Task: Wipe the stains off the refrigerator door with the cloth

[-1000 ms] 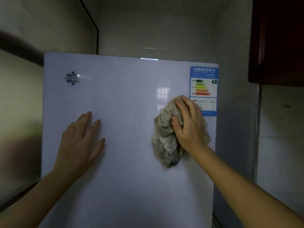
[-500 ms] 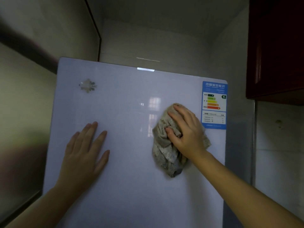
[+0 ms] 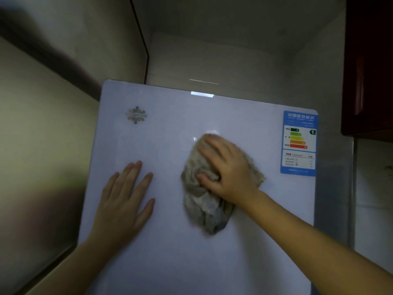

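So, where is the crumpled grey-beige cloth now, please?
Head view: the cloth is on the pale refrigerator door, right of centre, under the right hand, between the left hand and the blue energy label.

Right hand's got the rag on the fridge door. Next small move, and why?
Probably sweep the right hand, gripping the crumpled grey-beige cloth, down-left across the glossy white refrigerator door. The cloth covers only a mid-door patch, bare door lies between it and the flat left hand, and the blue energy label sits to its right. No stains are discernible here.
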`<state>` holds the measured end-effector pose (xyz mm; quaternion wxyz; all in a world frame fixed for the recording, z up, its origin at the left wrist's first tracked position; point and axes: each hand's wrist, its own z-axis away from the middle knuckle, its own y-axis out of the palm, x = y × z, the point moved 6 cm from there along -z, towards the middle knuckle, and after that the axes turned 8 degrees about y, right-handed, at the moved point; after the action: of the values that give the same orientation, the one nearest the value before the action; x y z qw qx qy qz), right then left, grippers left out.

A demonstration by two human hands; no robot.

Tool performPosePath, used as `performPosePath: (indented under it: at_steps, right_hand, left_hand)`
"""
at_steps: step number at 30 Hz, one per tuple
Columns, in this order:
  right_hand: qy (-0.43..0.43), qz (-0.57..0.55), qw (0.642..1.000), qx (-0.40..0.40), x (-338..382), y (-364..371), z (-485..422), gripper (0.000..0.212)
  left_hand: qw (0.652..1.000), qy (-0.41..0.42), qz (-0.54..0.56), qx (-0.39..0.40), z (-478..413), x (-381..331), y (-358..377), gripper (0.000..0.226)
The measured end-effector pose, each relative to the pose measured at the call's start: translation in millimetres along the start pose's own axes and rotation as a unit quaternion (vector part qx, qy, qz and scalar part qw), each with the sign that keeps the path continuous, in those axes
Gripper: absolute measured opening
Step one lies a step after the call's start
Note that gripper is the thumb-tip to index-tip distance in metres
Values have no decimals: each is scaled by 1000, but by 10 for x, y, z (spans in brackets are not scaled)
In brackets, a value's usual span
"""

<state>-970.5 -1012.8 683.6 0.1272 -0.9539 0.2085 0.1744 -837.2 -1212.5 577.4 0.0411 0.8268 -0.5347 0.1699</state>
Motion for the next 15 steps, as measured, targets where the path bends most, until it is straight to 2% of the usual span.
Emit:
performPosePath:
  at_steps: [2,4,6,11,13,15]
  right_hand:
    - [-106,8,994,38,152,107,92,59]
    - [-128,8,991,45,107,111,63,58]
    - [-91,14,996,20,-50,38,-93,56]
    - [70,-6,995,-68,-285,-131,-735,54]
    - [94,-10,993,-71,-182,-56,-923,55]
    - [70,-15,996,-53,17,76,-1012,56]
  left_hand:
    - [1000,4,-4,-7,13,17,-21,59]
    - [1000,5,-6,-13,32,75,-64,59]
    - [1000,0,-10,-17,50,182,-112,58]
    - [1000,-12,-22,-10,146,411,-147,58]
    - [1000,-5,-13,-10,172,432,-128,57]
    - [1000,-7,-7,-12,200,443,-114,57]
